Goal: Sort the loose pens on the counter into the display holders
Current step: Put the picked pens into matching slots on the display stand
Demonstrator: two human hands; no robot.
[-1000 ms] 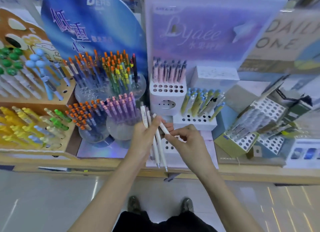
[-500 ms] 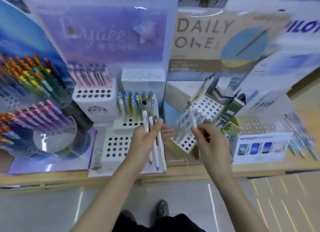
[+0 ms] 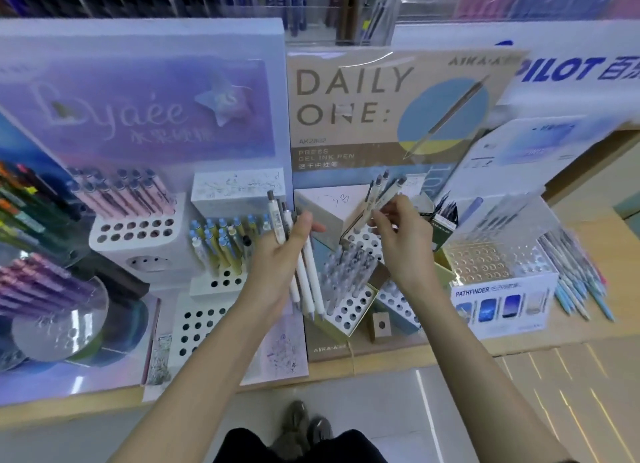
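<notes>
My left hand (image 3: 277,258) grips a bunch of white pens (image 3: 308,275), their tips pointing down toward the counter. My right hand (image 3: 403,237) pinches one cream pen (image 3: 379,201) with a grey cap, tilted up to the right, above the tilted white holder (image 3: 346,310) full of holes under the DAILY ONE sign. That holder has several grey-white pens standing in it. A few more pens lean in the rear block of the same display.
To the left stand a white pegged holder with pink pens (image 3: 135,234) and a lower one with blue-yellow pens (image 3: 221,244). A PATHFINDER box (image 3: 502,300) sits to the right, with loose pale pens (image 3: 575,279) lying beside it. The counter's wooden edge (image 3: 381,362) runs along the front.
The view has swung right and closer to the DAILY ONE display. My right hand took one pen away from the left hand's bunch and carried it up and right over the tilted holder.
</notes>
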